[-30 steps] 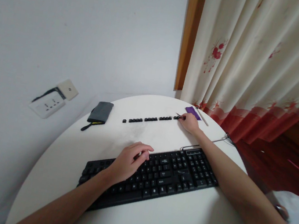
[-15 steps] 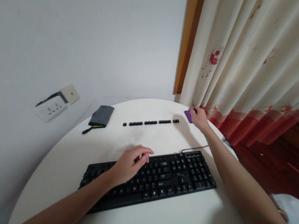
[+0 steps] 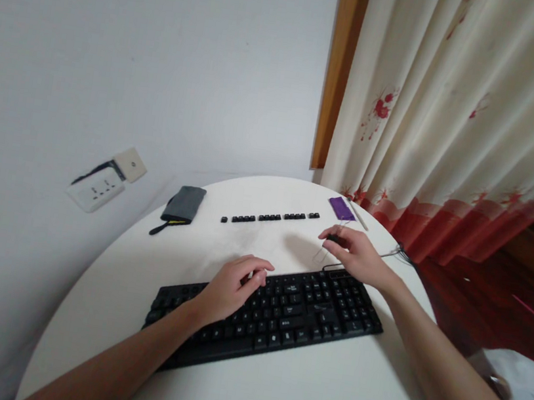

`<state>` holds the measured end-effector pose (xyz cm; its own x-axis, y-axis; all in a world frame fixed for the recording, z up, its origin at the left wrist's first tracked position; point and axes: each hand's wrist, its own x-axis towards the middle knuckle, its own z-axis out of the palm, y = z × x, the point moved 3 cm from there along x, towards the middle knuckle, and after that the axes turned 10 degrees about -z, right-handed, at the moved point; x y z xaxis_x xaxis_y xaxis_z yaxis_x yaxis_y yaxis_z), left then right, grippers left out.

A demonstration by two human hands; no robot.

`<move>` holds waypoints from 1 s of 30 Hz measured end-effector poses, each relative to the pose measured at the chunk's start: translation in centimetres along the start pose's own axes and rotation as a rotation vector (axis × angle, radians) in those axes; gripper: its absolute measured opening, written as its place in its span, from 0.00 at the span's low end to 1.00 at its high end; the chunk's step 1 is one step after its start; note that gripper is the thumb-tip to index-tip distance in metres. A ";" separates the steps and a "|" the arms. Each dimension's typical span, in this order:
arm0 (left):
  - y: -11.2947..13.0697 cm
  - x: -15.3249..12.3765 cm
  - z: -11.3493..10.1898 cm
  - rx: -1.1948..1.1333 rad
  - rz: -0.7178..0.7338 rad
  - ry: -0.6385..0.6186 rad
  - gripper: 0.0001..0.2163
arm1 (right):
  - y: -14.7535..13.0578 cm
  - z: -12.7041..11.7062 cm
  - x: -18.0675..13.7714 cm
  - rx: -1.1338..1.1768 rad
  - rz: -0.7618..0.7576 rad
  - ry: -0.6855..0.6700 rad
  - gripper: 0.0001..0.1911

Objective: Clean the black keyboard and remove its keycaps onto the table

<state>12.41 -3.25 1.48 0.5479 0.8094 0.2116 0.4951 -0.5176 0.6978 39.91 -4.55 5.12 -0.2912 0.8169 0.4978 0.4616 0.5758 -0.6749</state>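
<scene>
The near edge of the bench [image 3: 270,386] carries the keyboard [image 3: 291,312], whose long axis runs across the person's front, rising toward the far right. The left hand [image 3: 231,291] is placed over the middle-left keys, palm down, fingers curled toward the thumb; whether it grips anything, or presses on the keys, cannot be told. The right hand [image 3: 361,256] is positioned at the far right corner of the keyboard, its thumb and fingers closed on a small black wire tool [image 3: 335,239] with thin loops extending beyond the grip. The two hands are well apart.

Principal relation: the keyboard lies below the left hand and to the near-left of the wire tool. The right hand is nearer its far right corner; the left hand is nearer its middle.

A cable [image 3: 391,251] leads off beyond the right wrist. Farther out, a row of loose black keycaps [image 3: 243,219] lies in spaced groups, roughly parallel to the keyboard; its right end is nearer the right hand. Beyond are a grey pouch [image 3: 184,203] at left, and a purple packet [image 3: 342,208] beside a pale stick [image 3: 360,216] at right.

Markings: white key legends are visible but too small to read; no brand is legible.
</scene>
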 end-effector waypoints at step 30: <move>0.1 0.1 0.1 0.046 0.003 -0.026 0.10 | 2.4 1.6 -0.7 -0.078 0.101 -0.230 0.17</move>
<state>12.57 -3.28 1.54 0.5665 0.8006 0.1956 0.5232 -0.5327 0.6652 39.84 -3.71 2.26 -0.4194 0.8613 0.2869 0.5586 0.4940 -0.6663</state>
